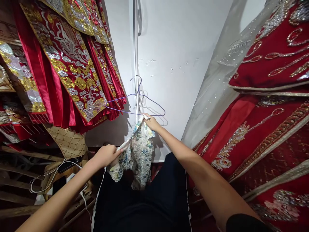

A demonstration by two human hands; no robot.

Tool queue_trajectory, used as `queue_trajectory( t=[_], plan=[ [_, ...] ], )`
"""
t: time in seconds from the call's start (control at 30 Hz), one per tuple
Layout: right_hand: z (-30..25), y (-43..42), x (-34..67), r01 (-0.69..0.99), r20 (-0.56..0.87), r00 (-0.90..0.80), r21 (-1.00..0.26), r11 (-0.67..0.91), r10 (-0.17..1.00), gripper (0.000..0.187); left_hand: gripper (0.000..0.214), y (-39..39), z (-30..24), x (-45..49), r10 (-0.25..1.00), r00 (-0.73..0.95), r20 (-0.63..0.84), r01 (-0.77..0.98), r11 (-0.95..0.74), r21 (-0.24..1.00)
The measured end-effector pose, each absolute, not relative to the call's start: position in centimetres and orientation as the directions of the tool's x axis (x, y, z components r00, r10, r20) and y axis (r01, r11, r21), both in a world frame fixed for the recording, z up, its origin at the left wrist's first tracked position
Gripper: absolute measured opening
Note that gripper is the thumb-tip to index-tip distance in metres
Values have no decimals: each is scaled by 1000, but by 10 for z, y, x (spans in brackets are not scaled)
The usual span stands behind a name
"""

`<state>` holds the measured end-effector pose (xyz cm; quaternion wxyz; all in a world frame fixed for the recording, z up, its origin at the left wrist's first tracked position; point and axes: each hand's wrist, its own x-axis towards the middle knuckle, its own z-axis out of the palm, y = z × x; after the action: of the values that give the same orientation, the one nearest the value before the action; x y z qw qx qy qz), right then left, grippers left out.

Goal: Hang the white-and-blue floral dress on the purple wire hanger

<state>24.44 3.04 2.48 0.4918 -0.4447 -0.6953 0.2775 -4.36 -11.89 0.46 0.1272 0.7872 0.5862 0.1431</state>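
A pale garment with a blue and green swirling print (141,153) hangs from both of my hands, in front of my knees. My left hand (107,155) is closed on its left edge, lower down, pulling that side out to the left. Higher up, my right hand (151,122) pinches the garment near its top. Just above my right hand is a purple wire hanger (152,100), apart from the cloth as far as I can tell, hanging in front of a thin upright metal pole (135,48). The cloth's lower end hangs between my legs.
Red gowns with gold and silver embroidery (79,80) hang on the left. More beaded red gowns (265,129) and a sheer white veil (212,77) fill the right. A white wall (178,38) stands ahead. Lower left, a white cable (51,174) lies over wooden furniture (18,201).
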Motion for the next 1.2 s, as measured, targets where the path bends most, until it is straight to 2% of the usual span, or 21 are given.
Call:
queue_trajectory(
  t=[0.07, 0.13, 0.33, 0.4, 0.47, 0.57, 0.6, 0.63, 0.67, 0.8, 0.9, 0.97, 1.03, 1.1, 1.2],
  plan=[
    [22, 31, 247, 431, 527, -144, -728, 533, 837, 9, 55, -104, 11, -52, 973, 226, 42, 924, -228, 306],
    [22, 28, 258, 486, 593, -143, -655, 578, 793, 13, 51, -87, 22, -64, 982, 185, 48, 950, -191, 248],
    [46, 10, 292, 531, 685, -32, -605, 593, 728, 35, 49, -56, 95, -82, 885, 262, 384, 929, -339, 148],
    [55, 5, 294, 530, 687, 7, -619, 580, 727, 36, 49, -47, 115, -79, 876, 238, 419, 940, -317, 129],
    [58, 0, 293, 532, 684, 7, -620, 577, 730, 36, 49, -35, 124, -76, 925, 238, 296, 942, -294, 161],
    [56, -6, 290, 545, 694, -30, -592, 594, 720, 36, 50, -15, 120, -76, 956, 284, -73, 933, -258, 251],
    [55, -7, 290, 547, 694, -34, -589, 595, 719, 36, 49, -11, 117, -77, 945, 298, -133, 928, -254, 272],
    [53, -8, 289, 546, 694, -33, -590, 594, 720, 36, 48, -10, 114, -78, 942, 309, -130, 921, -262, 289],
    [53, -8, 288, 544, 691, -31, -595, 592, 722, 36, 46, -10, 113, -79, 948, 311, -73, 913, -277, 301],
    [54, -9, 281, 479, 643, 8, -675, 562, 766, 38, 37, -25, 126, -80, 915, 205, 347, 913, -307, 270],
    [57, -12, 270, 380, 535, 35, -788, 483, 844, 38, 31, -31, 145, -71, 837, 199, 511, 881, -380, 280],
    [58, -16, 262, 339, 466, 18, -835, 433, 884, 37, 26, -26, 154, -62, 785, 255, 564, 810, -493, 319],
    [58, -22, 256, 316, 435, -25, -851, 420, 900, 38, 41, -15, 158, -54, 748, 323, 579, 755, -573, 319],
    [58, -27, 254, 295, 441, -78, -847, 443, 894, 37, 51, -4, 159, -48, 742, 372, 558, 756, -591, 281],
    [58, -31, 256, 286, 457, -160, -827, 484, 875, 34, 51, 8, 158, -40, 753, 390, 529, 767, -584, 267]
  ],
)
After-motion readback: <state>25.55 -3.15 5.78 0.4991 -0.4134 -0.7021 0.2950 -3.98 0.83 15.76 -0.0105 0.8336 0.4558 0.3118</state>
